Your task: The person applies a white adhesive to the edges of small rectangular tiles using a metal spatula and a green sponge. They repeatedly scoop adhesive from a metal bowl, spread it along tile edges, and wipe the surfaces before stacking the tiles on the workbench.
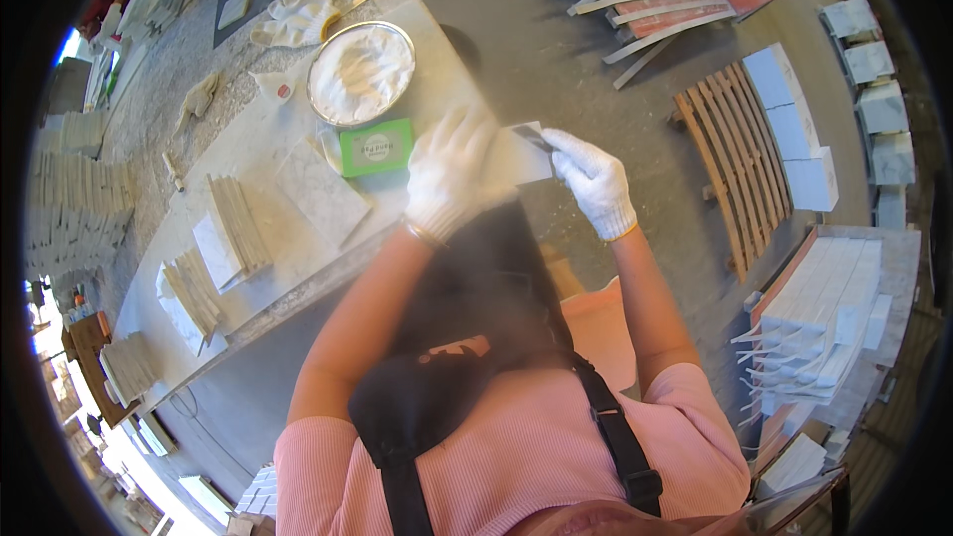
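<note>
Both of my hands wear white knit gloves. My right hand [593, 182] is closed on the right edge of a thin pale stone tile [526, 167], held out near the table's edge. A dark grey patch shows on the tile by my right fingertips; I cannot make out what it is. My left hand [452, 167] is over or against the tile's left side, its fingers smeared by motion. Just left of it lies a green packet [375, 148] with a white label. Behind the packet stands a round metal bowl [359, 74] of white powder or paste.
On the stone-topped table [298, 273] are a loose marble tile [323, 194], stacked tiles [238, 228], spare gloves [296, 18] and a yellow-handled brush [349, 4]. A wooden pallet [735, 159] and strapped stone slabs [824, 298] stand on the floor at right.
</note>
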Motion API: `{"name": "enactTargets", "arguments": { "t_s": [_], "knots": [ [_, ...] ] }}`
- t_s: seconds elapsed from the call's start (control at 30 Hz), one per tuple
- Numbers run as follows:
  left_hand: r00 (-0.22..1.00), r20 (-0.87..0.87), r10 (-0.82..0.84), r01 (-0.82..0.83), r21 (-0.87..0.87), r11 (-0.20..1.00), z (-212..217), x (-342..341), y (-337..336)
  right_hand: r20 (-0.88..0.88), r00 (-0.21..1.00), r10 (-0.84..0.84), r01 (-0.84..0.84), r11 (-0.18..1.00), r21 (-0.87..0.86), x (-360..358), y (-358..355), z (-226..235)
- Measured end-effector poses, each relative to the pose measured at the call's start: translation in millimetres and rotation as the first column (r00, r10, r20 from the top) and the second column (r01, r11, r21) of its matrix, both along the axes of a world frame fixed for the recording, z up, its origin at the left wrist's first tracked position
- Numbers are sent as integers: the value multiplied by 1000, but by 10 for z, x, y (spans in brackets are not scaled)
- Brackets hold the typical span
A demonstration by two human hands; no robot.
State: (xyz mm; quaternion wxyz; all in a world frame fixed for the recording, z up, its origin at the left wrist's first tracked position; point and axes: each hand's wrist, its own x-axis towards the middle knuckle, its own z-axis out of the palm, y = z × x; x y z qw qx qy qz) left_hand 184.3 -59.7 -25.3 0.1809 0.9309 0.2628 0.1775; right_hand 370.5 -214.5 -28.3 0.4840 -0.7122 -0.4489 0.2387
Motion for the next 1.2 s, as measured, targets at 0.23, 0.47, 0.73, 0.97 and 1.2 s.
{"name": "enactTargets", "arguments": {
  "t_s": [0.23,0.47,0.73,0.97,1.2],
  "knots": [
    [1000,-15,11,-12,-32,999,6,3,1,154,985,77,-68,996,-63,72,252,17],
    [1000,-8,1,-2,-25,1000,2,-5,7,87,992,96,-84,987,-140,3,-6,35],
    [1000,4,11,-11,-10,1000,-13,5,4,102,990,92,-86,994,-63,215,298,-15],
    [1000,-9,-6,5,-15,1000,-24,-3,27,94,990,108,-82,966,-244,85,75,116],
    [999,-40,12,-12,-17,1000,-14,-3,9,155,983,94,-90,995,-35,213,310,33]
  ]
}}
